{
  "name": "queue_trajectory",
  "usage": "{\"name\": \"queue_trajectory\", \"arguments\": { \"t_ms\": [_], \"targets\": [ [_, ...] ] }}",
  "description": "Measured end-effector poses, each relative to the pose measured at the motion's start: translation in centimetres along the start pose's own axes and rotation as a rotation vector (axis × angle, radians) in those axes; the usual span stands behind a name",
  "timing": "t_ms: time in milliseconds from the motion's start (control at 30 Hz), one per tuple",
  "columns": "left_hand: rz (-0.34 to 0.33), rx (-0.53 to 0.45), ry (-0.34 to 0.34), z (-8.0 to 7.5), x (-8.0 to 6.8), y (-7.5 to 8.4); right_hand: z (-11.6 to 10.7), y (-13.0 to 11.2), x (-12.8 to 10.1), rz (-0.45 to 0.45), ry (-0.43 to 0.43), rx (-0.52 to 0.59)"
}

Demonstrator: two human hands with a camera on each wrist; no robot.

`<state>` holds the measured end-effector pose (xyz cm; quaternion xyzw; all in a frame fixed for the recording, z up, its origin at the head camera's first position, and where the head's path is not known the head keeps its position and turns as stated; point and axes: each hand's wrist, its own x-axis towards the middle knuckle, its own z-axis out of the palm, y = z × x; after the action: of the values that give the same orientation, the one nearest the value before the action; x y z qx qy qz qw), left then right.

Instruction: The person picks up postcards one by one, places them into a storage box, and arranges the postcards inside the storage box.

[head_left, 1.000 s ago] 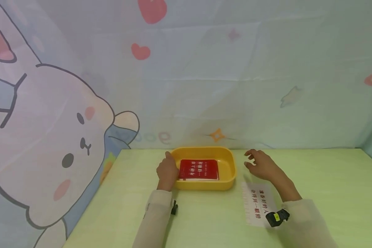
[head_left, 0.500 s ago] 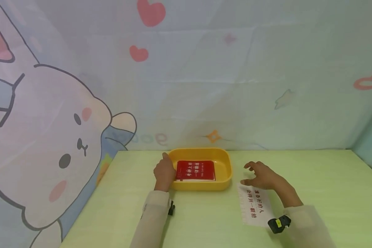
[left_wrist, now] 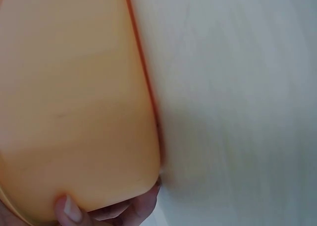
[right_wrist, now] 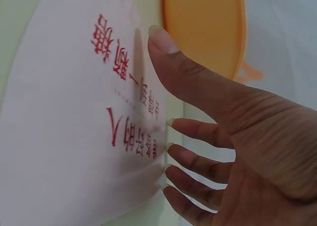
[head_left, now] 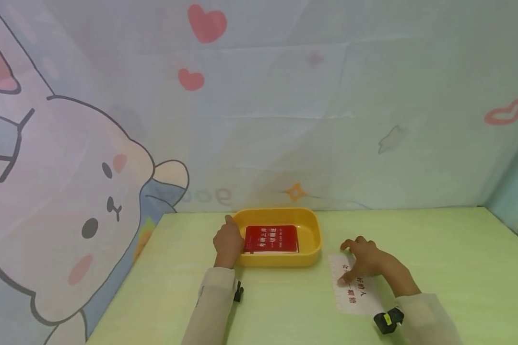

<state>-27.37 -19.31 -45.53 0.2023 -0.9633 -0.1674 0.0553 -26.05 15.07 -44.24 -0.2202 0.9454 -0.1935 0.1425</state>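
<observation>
At the back of the table a yellow plastic tray point(head_left: 280, 260) holds a stack of red cards point(head_left: 273, 239) with white lettering. My left hand point(head_left: 228, 243) grips the tray's left end; in the left wrist view a thumb tip point(left_wrist: 68, 212) rests against its wall. To the right of the tray, a white card point(head_left: 358, 305) with red lettering lies flat. Just over this card is my right hand point(head_left: 364, 261), thumb spread from the bent fingers. In the right wrist view its fingertips point(right_wrist: 171, 147) are at the card's edge; whether they touch it I cannot tell.
The light green tabletop point(head_left: 449, 268) extends to both sides of the hands. Behind it hangs a pale cloth backdrop point(head_left: 280, 134) with hearts and a large cartoon rabbit point(head_left: 69, 191).
My right hand has come down and toward me, from beyond the white card to over it. My left hand stays at the tray's left end. The view has shifted slightly.
</observation>
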Motion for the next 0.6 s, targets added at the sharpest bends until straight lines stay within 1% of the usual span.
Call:
{"name": "queue_trajectory", "arguments": {
  "t_ms": [167,500,600],
  "targets": [
    [0.012,-0.005,0.004,-0.05,-0.03,-0.14,0.44,-0.02,-0.08,0.012,0.017,-0.025],
    [0.006,0.009,0.005,-0.24,-0.31,0.03,0.87,0.04,0.04,0.026,0.039,-0.018],
    [0.010,0.006,0.009,-0.20,-0.19,0.05,0.79,0.04,0.02,0.023,0.044,-0.016]
  ]
}}
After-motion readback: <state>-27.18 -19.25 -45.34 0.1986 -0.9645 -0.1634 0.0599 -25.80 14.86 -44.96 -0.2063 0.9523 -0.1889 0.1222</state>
